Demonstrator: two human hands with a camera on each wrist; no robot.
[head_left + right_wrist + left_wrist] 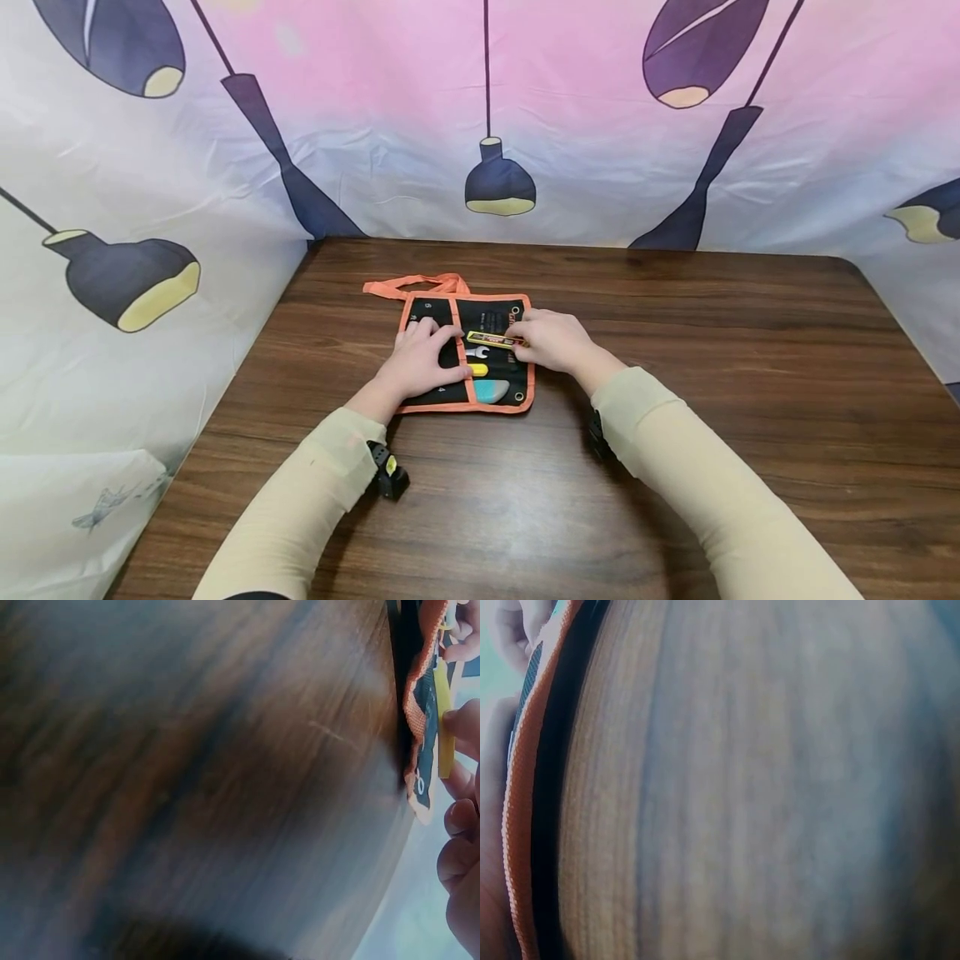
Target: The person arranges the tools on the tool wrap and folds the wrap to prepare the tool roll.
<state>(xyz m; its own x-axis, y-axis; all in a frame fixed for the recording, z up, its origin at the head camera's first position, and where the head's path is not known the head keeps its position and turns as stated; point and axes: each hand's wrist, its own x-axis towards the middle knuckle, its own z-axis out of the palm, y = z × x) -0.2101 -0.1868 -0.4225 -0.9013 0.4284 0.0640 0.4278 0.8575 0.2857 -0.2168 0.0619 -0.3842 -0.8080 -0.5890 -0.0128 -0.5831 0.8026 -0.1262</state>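
A black tool pouch (495,322) with orange edging lies spread on the table. My right hand (558,340) pinches a slim yellow case (486,338) with a dark label, holding it over the pouch's right part. The right wrist view shows the same yellow case (445,712) between thumb and fingers. My left hand (422,360) rests on the pouch's pocket side, thumb and index finger spread along the orange pocket edge (455,312). From the pockets stick out a wrench head (478,352), a yellow handle (478,369) near my left thumb, and a teal-and-grey rounded tool (491,391).
An orange strap (408,285) trails from the pouch's back left corner. The brown wooden table (712,350) extends to the right and in front of the pouch. A patterned cloth (420,100) hangs behind the table and along its sides.
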